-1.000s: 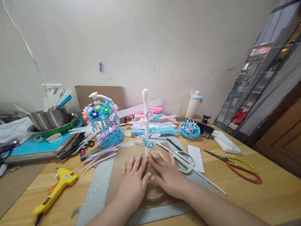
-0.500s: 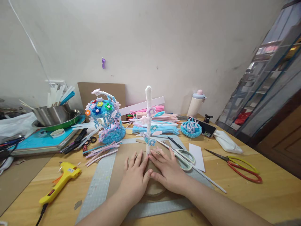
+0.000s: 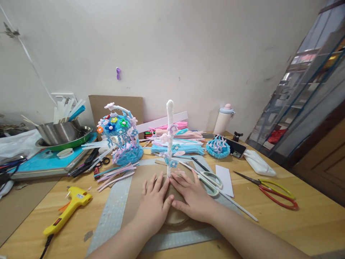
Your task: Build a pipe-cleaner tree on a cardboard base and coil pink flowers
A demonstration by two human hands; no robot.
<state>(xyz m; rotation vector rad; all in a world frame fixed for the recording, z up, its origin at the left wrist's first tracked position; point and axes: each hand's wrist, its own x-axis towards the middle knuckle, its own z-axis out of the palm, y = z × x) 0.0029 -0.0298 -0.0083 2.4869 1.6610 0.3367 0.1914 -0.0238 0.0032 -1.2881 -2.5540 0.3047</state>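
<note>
One wooden surface [image 3: 309, 223], one grey mat [image 3: 111, 219], one cardboard sheet [image 3: 134, 190], and here are two hands: left grip [image 3: 153, 203] and right grip [image 3: 194, 199], flat and fingers spread, clasping nothing, covering much of one cardboard disc [image 3: 176, 217]! One flowered white stem [image 3: 169, 115] stands upright at their fingertips, blocking part of the blue bundle [image 3: 190, 149]; one yellow glue gun [image 3: 67, 214] lies well left.

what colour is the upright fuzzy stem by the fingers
The upright fuzzy stem is white, clearest in the head view.
</note>
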